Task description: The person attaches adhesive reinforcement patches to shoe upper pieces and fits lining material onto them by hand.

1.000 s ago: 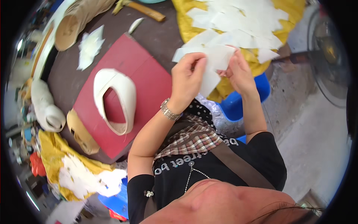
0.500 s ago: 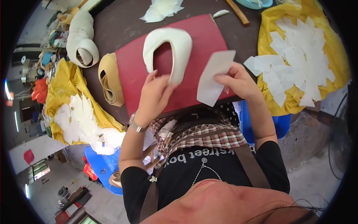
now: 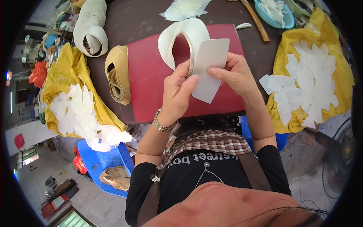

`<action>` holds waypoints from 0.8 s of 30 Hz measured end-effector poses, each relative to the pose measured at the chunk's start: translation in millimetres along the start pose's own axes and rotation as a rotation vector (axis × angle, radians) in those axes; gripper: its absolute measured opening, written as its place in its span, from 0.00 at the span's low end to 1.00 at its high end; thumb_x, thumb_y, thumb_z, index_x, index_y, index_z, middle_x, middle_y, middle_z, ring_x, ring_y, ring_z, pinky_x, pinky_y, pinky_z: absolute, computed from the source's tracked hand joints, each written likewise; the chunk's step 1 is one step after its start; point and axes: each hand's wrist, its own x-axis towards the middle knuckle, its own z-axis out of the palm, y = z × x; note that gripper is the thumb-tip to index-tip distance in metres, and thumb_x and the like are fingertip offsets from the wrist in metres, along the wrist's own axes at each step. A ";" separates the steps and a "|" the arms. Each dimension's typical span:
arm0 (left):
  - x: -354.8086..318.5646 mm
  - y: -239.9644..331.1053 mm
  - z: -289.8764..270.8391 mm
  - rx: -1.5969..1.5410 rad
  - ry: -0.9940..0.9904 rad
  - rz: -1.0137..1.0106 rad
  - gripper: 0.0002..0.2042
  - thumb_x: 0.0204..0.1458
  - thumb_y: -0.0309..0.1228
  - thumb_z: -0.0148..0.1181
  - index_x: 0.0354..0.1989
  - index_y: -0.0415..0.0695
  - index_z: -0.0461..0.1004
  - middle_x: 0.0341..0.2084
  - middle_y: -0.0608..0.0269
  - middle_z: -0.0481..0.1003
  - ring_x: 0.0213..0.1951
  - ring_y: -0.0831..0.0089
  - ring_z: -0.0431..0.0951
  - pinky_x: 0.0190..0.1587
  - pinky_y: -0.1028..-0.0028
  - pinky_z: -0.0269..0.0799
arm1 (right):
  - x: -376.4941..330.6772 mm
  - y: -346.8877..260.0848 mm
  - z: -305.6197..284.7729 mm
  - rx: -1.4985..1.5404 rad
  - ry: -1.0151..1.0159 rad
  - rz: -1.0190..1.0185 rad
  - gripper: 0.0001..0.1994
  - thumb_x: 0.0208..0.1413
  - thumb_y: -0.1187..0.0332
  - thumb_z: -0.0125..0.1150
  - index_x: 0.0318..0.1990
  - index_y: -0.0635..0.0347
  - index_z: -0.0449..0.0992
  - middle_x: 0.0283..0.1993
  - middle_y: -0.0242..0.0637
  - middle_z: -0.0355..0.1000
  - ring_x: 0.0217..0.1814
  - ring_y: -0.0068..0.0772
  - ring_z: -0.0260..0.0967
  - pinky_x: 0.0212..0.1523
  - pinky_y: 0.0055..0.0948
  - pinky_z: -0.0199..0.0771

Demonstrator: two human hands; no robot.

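A white, U-shaped piece that looks like a shoe upper (image 3: 168,39) stands curved on the dark red board (image 3: 147,90). At its near end, my left hand (image 3: 177,89) is closed with fingers and thumb around the edge. My right hand (image 3: 236,73) pinches a flat, pale grey-white sheet with angled corners (image 3: 208,64) between thumb and fingers. That sheet hangs upright in front of the upper's right side and hides part of it. The left thumb comes close to the sheet's edge; I cannot tell whether they touch.
Left of the board stand a tan rolled strip (image 3: 119,75) and a white roll (image 3: 90,30). White cut pieces lie on yellow sacking at left (image 3: 64,77) and right (image 3: 342,68). A wooden-handled tool (image 3: 257,22) and a light-blue bowl (image 3: 289,20) are at the far right.
My right hand has brought the sheet leftward to the upper and turned it more upright. My left hand has closed on the upper's near end. The view has shifted slightly.
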 end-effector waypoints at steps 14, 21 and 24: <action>1.3 -31.2 -5.8 0.404 0.192 -0.044 0.14 0.59 0.27 0.50 0.50 0.35 0.71 0.31 0.65 0.78 0.33 0.84 0.73 0.36 0.82 0.70 | 8.5 50.7 40.5 -0.076 0.398 -0.202 0.29 0.45 0.79 0.63 0.51 0.63 0.51 0.44 0.42 0.66 0.45 0.26 0.69 0.40 0.26 0.74; 0.2 -48.4 -3.9 0.151 0.101 -0.091 0.13 0.57 0.27 0.50 0.48 0.37 0.72 0.26 0.53 0.76 0.26 0.78 0.73 0.30 0.74 0.71 | 13.5 50.3 36.7 -0.312 0.480 -0.601 0.29 0.49 0.80 0.63 0.52 0.60 0.48 0.44 0.44 0.67 0.40 0.25 0.73 0.30 0.21 0.74; 7.9 -17.7 -24.6 0.792 0.127 -0.055 0.10 0.56 0.27 0.54 0.44 0.38 0.74 0.28 0.49 0.76 0.25 0.71 0.75 0.30 0.73 0.70 | 11.8 53.4 4.3 -0.156 0.292 -0.394 0.35 0.46 0.74 0.70 0.54 0.60 0.48 0.40 0.38 0.67 0.33 0.20 0.68 0.27 0.18 0.68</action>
